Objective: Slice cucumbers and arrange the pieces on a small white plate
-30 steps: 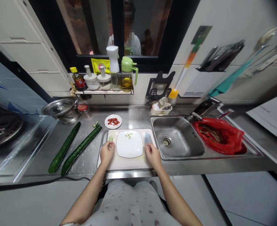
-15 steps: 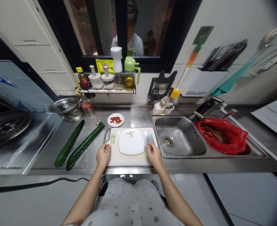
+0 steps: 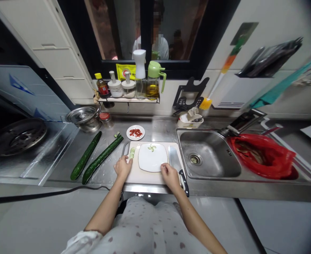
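A white cutting board [image 3: 134,178] lies on the steel counter with a square white plate [image 3: 152,160] on it. Thin cucumber slices form a small pinwheel [image 3: 152,148] at the plate's far edge. More cucumber slices [image 3: 132,153] stand in a row on the board's left. My left hand [image 3: 123,167] is just below that row, thumb and fingers apart. My right hand [image 3: 170,175] is at the plate's near right corner, fingers curled together; whatever they may pinch is hidden. A knife [image 3: 174,157] lies along the board's right side, its dark handle past my right hand.
Two cucumbers [image 3: 86,155] lie left of the board, one cut at its end. A small plate of chopped red pieces [image 3: 135,133] is behind it. The sink [image 3: 208,155] and a red bag [image 3: 266,158] are right. Bottles line a rack [image 3: 129,100]; a lidded pot [image 3: 83,118] stands left.
My right hand has moved left from the knife to the plate's near corner, uncovering the knife handle. My left hand stays by the slices, its fingers wider apart. The view has shifted left.
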A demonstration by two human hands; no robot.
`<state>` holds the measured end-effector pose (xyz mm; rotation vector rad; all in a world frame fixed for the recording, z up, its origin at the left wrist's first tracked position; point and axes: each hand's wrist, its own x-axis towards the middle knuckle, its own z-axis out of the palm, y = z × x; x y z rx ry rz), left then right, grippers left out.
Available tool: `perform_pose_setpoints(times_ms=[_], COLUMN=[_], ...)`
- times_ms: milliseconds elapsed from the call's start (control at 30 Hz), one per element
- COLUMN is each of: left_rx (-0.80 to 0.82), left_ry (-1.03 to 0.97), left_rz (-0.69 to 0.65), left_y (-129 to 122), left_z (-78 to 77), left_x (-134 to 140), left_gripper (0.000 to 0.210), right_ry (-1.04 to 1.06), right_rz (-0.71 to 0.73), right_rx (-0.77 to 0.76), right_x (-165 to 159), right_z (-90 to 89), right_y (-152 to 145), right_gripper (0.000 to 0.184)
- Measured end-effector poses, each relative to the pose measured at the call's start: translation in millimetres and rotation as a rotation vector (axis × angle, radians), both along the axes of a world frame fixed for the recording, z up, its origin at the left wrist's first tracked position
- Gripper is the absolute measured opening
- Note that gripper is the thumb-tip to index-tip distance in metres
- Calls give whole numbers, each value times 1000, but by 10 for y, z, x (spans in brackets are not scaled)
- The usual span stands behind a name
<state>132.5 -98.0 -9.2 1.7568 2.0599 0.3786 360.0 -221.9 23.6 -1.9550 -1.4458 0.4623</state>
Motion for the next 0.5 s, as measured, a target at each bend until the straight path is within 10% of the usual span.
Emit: perform_pose_setpoints(times_ms=[500], left_rx=[-9], left_ry=[30], left_rz=[37], left_y=[23], left_z=[41], left_x=[84], left_gripper=[30], right_ry=[1], right_rz=[-19], right_rx=[-29], right_x=[26], right_z=[43], right_y=[4], right_gripper=[33])
